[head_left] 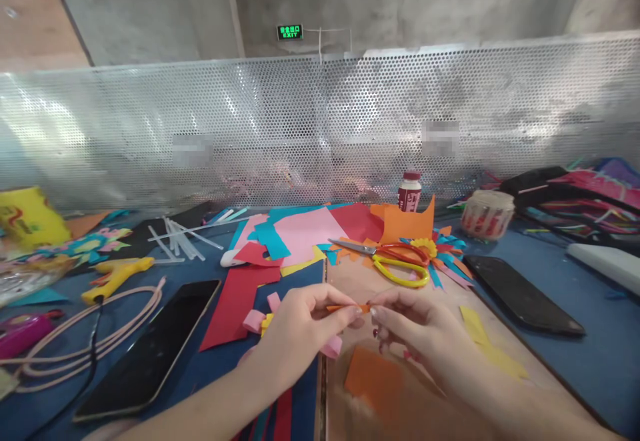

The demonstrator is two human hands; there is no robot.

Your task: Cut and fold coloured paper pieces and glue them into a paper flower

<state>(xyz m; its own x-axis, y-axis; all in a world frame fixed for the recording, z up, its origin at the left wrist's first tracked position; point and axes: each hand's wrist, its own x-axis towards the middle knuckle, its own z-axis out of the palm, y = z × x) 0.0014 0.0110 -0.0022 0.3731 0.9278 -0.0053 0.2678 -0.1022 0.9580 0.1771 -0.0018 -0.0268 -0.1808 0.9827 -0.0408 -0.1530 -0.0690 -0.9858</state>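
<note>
In front of the scissors [376,251], I have left hand [314,326] and right hand [429,331] pinching an orange strip [365,308], likely light, crease-prone, best held by its ends.

Green characters "安全出口" stand over "EXIT" on the sign [290,32] above the far edge of the counter [590,367]. Print on the bottle [410,191] at that edge, red lettering on the jar [487,214] towards the far right corner, and red marks on the yellow package [34,217] at the far left cannot be read.
</note>
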